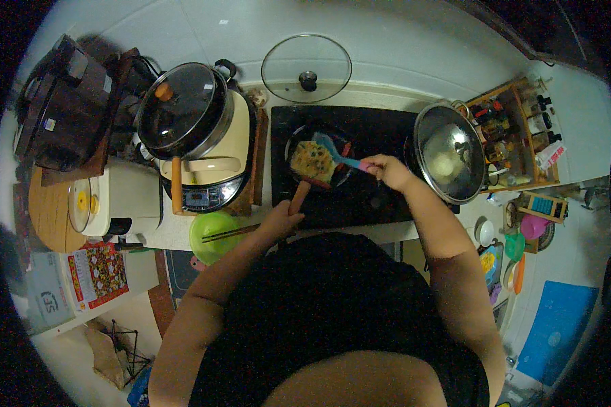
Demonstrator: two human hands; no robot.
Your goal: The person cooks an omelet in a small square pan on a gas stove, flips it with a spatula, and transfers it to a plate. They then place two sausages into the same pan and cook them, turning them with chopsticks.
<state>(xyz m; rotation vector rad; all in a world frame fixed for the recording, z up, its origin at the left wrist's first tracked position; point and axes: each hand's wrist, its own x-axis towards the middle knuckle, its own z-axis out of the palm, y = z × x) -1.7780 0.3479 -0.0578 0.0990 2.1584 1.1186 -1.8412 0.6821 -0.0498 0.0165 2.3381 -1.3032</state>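
Observation:
My left hand (281, 217) is closed around a wooden handle (299, 197) at the near side of a dark frying pan (291, 135). Whether that handle belongs to the pan or to a separate utensil, I cannot tell. In my right hand (389, 172) is a blue spatula (327, 143) with a pink section on its grip. Its head lies against the far right edge of a yellowish pancake (308, 160) with dark and green bits. The pan stands on the left side of a black cooktop (371, 203). Red pieces show at its right, their kind unclear.
A lidded wok (450, 152) stands right of the pan. A glass lid (306, 61) leans on the wall behind. Left are a rice cooker (203, 170) with a covered pan (178, 112) on top and a green bowl (211, 226) with chopsticks (229, 234). A spice rack (519, 129) stands right.

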